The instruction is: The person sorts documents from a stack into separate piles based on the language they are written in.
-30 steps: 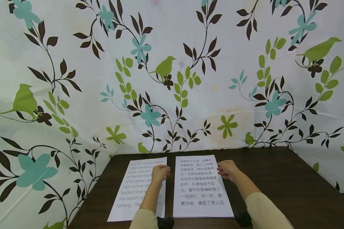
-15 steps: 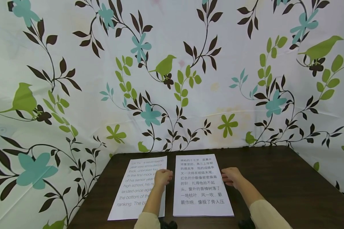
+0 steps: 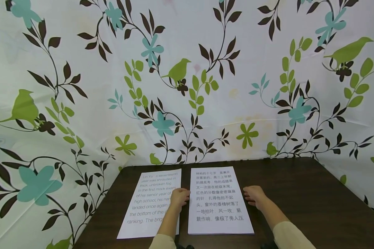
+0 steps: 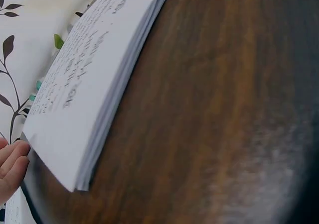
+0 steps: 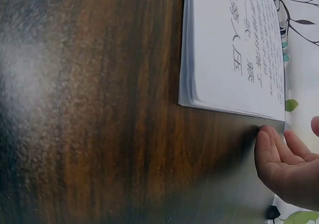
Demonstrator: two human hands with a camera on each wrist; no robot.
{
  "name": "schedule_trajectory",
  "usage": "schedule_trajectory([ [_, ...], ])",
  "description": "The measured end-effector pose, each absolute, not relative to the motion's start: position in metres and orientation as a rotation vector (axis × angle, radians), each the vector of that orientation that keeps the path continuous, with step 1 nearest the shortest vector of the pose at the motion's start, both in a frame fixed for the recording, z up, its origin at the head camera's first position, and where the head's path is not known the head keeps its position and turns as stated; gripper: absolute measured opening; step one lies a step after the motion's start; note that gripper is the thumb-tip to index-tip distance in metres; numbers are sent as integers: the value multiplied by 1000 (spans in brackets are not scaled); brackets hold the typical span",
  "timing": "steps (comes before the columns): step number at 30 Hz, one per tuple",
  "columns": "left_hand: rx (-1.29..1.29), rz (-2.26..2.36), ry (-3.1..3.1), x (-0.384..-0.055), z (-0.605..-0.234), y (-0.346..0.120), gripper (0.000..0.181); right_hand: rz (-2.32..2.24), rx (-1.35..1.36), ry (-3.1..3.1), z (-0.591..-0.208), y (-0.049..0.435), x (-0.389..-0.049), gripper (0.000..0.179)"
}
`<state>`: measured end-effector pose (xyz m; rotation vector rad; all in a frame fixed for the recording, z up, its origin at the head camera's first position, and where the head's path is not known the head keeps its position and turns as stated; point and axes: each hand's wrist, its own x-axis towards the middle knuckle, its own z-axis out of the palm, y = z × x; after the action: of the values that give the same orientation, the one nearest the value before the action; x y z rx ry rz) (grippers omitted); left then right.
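Observation:
Two stacks of printed white paper lie side by side. The right stack (image 3: pixel 219 226) bears Chinese characters; the left stack (image 3: pixel 137 230) bears English text. Between them, my left hand (image 3: pixel 179 199) hovers partly over the English stack, its fingertips at the left edge of the Chinese one. My right hand (image 3: pixel 256 196) is by that stack's right edge, fingers loosely bent. In the right wrist view, the fingers (image 5: pixel 266 144) are close beside the paper edge (image 5: pixel 224 107). The left wrist view catches fingers (image 4: pixel 12 167) near the stack's side (image 4: pixel 107 114); contact is unclear.
Both stacks rest on a dark brown wooden table (image 3: pixel 314 207). Behind it hangs a white cloth (image 3: pixel 187 86) patterned with leaves, birds and flowers. Dark wrist gear (image 3: pixel 268 245) shows at the bottom edge.
Both hands have slid nearer to the person along the Chinese stack's sides. The left hand has also shifted right, toward that stack; the right hand has moved slightly right. Both stacks stay put.

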<state>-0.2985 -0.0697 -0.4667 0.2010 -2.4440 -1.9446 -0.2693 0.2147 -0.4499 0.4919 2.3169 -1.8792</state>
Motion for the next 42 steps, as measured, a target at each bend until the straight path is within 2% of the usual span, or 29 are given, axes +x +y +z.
schedule_trajectory([
  [12,212,-1922,-2465,-296,-469,-65,47,-1896,506,2310,-455,211,-270,43],
  [38,186,-1853,-2581,-294,-454,-63,56,-1863,482,2403,-444,204,-271,37],
  [42,176,-1908,-2542,-295,-453,-62,54,-1904,589,2423,-445,201,-275,31],
])
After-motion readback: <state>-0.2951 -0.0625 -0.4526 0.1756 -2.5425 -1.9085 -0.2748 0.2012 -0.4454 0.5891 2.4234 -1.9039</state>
